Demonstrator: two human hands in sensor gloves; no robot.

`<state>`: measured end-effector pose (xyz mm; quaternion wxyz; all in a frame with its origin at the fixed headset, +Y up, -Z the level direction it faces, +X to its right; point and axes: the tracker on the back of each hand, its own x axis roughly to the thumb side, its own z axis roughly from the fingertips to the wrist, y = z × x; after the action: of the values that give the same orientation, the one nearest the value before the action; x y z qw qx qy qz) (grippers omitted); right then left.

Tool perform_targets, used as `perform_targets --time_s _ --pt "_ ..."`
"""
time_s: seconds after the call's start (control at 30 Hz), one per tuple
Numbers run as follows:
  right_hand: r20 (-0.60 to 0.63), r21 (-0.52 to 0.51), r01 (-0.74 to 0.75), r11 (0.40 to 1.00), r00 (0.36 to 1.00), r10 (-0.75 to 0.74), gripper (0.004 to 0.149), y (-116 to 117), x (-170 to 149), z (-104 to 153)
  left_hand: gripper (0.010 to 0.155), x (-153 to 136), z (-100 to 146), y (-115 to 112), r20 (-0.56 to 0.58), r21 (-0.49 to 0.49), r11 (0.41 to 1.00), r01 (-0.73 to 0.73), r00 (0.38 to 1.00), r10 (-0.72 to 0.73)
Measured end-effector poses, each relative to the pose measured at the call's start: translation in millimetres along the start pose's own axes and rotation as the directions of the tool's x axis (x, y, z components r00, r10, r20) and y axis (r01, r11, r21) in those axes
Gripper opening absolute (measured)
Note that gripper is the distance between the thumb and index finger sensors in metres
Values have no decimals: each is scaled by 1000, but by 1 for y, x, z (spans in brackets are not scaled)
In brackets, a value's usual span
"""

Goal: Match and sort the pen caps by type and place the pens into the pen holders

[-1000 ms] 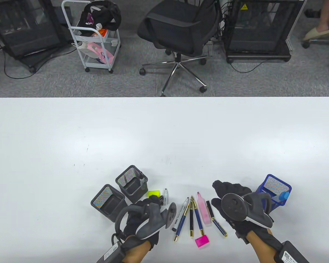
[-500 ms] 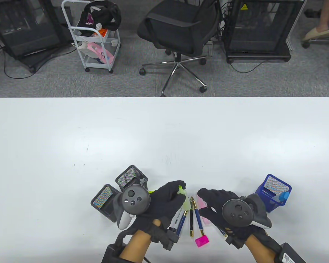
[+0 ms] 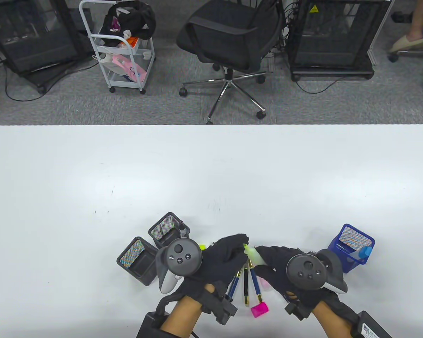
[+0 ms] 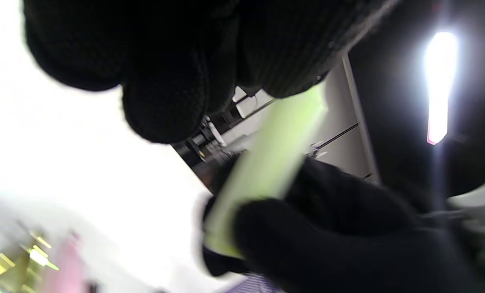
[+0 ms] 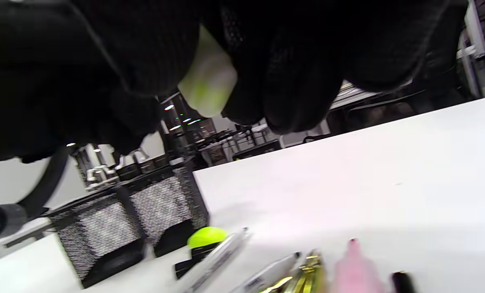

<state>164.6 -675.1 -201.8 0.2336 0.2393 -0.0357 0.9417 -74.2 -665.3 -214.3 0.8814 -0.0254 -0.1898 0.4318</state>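
Left hand [image 3: 225, 258] and right hand [image 3: 282, 264] meeting above near-centre of bench [image 3: 211, 169], both pinching one pale green highlighter [image 3: 250, 252]: left grip at its far tip, right grip curled round the body. Below them, blue-and-gold pens [image 3: 255, 281] lying on bench, pink cap [image 3: 259, 310] at near end. Two black mesh holders [image 3: 169, 232] left of hands, blue mesh holder [image 3: 352, 243] right. Yellow-green cap [image 5: 206, 237] beside black holders. Wrist views blurred.
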Motion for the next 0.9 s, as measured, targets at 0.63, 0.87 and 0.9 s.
perform_targets --time_s 0.63,0.87,0.9 --pt "-109 -26 -32 999 994 29 55 -10 -29 1 55 -47 -25 -55 -97 -396 411 821 408 -908" --pt "-104 -29 -53 998 993 49 55 -11 -28 2 54 -55 -26 -68 -37 -398 263 879 271 -962" --pt "-104 -29 -55 998 993 52 55 -10 -28 2 53 -56 -26 -68 -29 -392 253 884 263 -964"
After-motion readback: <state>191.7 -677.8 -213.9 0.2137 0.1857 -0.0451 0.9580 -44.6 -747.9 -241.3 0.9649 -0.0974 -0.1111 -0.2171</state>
